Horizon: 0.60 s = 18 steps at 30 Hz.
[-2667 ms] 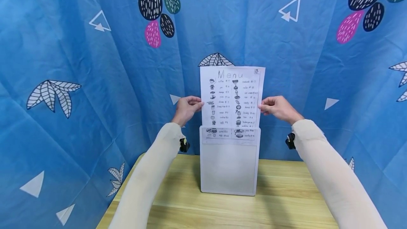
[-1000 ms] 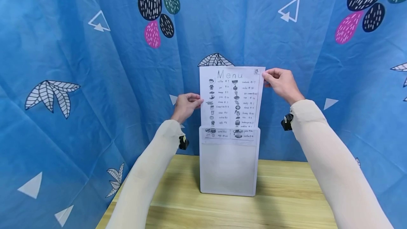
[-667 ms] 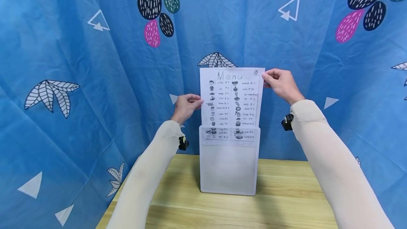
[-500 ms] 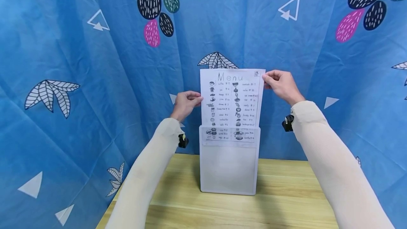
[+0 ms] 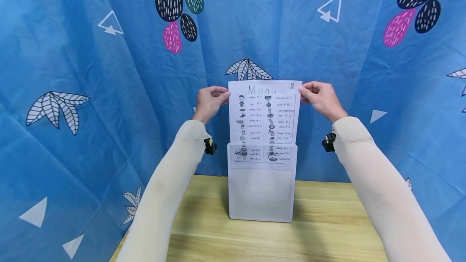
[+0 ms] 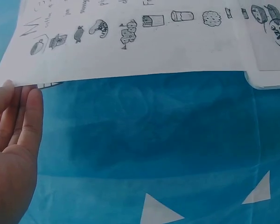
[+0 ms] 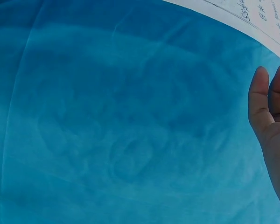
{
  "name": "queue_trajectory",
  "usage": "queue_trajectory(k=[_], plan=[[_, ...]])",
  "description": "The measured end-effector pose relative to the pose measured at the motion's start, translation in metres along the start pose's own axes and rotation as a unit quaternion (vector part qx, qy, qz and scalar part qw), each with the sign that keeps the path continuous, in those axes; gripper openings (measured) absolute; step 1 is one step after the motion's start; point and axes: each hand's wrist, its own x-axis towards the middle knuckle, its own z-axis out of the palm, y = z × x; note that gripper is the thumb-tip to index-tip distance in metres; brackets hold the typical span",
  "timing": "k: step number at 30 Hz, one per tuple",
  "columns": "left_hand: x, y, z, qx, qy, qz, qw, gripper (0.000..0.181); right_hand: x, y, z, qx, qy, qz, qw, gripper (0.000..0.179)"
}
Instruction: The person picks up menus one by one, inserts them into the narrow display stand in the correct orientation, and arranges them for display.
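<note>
A white paper menu (image 5: 265, 112) with small food drawings stands upright, its lower end inside a clear, white-edged display sleeve (image 5: 260, 195). My left hand (image 5: 211, 102) pinches the menu's left edge near the top between thumb and fingers. At the upper right edge my right hand (image 5: 322, 98) pinches the paper at about the same height. In the left wrist view the left hand (image 6: 16, 126) has its thumb on the printed face and its fingers behind. The right wrist view shows part of the right hand (image 7: 273, 116) below the paper's edge.
The sleeve stands on a light wooden table (image 5: 204, 229). Close behind it and along the left hangs a blue patterned curtain (image 5: 298, 43). A small black wrist camera (image 5: 210, 146) sits at each cuff.
The right hand has gone up from mid-edge to the upper right edge. The menu has slid slightly down into the sleeve. Most recently the left hand has moved up along its edge.
</note>
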Motion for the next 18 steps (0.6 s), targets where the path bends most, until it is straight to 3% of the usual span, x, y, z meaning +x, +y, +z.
queue_trajectory(k=[6,18], plan=[[-0.003,-0.003,-0.001,0.014,0.006,-0.013,0.9998,0.021,-0.003,0.002,0.002,-0.002,-0.001,0.008,1.0,0.046],[-0.004,-0.013,0.003,0.027,0.009,0.003,0.9996,0.019,-0.006,0.01,0.002,-0.022,-0.02,0.003,0.9995,0.044]])
